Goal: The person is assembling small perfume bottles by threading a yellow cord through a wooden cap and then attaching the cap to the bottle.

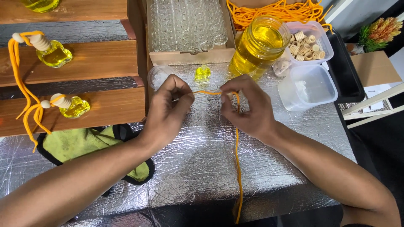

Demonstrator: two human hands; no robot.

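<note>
Silver foil table (202, 168) fills most of the frame, big jar of yellow liquid (257, 44) up top center-right. Your left hand (168, 111) and right hand (246, 109) both pinch the orange cord (237, 168) mid-frame — short stretch taut between them, the rest trailing down toward the bottom edge. Tiny yellow bottle (203, 72) just above.

Both hands at frame centre, left hand (168, 111) left of right hand (246, 107), cord (237, 164) strung between, trailing to bottom edge. Jar (257, 44) above right hand. Tubs (307, 86) right. Cloth (84, 145) lower left. Shelves (84, 61) upper left.
</note>
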